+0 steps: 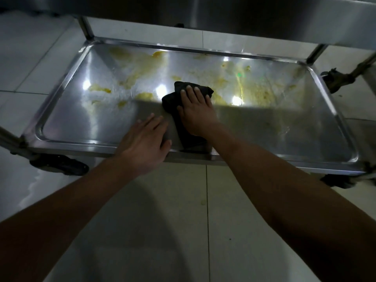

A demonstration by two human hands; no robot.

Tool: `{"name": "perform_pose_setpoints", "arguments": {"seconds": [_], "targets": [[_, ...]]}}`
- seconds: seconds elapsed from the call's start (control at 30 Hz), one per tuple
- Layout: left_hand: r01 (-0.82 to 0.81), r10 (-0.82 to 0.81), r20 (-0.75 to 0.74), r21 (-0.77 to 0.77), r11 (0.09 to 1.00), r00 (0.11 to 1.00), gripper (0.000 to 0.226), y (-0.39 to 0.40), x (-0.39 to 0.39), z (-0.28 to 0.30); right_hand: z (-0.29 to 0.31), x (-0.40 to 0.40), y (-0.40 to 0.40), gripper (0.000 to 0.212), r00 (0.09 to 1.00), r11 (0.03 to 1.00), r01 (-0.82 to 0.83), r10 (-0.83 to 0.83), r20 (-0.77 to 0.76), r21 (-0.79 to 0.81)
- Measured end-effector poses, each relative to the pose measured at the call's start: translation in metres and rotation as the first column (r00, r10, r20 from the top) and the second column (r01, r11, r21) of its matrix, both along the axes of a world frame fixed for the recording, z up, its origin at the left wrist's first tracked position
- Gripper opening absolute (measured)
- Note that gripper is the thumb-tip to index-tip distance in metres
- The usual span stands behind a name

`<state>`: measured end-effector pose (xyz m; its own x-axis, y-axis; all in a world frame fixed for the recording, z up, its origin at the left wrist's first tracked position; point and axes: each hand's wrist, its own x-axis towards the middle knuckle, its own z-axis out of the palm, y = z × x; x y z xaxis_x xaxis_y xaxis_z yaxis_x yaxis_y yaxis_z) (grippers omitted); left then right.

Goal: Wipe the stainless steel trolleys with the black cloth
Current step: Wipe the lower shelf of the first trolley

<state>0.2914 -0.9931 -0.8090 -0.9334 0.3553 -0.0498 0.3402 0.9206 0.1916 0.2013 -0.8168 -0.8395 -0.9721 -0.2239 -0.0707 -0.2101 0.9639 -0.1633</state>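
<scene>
A stainless steel trolley's bottom shelf [305, 137] fills the middle of the view, smeared with yellow residue [140, 72] across its far half. A black cloth [173, 98] lies near the shelf's centre and trails toward the front rim. My right hand [196, 110] presses flat on the cloth with straight fingers. My left hand [144, 143] rests flat on the front rim just left of the cloth, fingers straight, thumb at the edge.
The trolley's upper shelf [264, 15] overhangs at the top. Upright posts [86, 27] stand at the corners. Black castor wheels [61, 165] sit at the front left and right [337, 181]. Pale tiled floor [162, 220] surrounds the trolley.
</scene>
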Motion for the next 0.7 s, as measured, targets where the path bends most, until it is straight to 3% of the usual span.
{"name": "perform_pose_setpoints", "arguments": {"seconds": [0.3,0.7], "targets": [[0.013,-0.013,-0.002,0.023,1.000,1.000,0.047,0.030,-0.007,-0.001,0.001,-0.009,0.022,0.061,1.000,1.000,-0.018,0.018,-0.010,-0.023],[0.052,-0.054,0.049,0.048,0.998,0.997,0.041,0.113,-0.017,-0.001,-0.003,0.002,0.125,0.065,0.995,0.994,0.097,-0.098,-0.016,-0.042]]}}
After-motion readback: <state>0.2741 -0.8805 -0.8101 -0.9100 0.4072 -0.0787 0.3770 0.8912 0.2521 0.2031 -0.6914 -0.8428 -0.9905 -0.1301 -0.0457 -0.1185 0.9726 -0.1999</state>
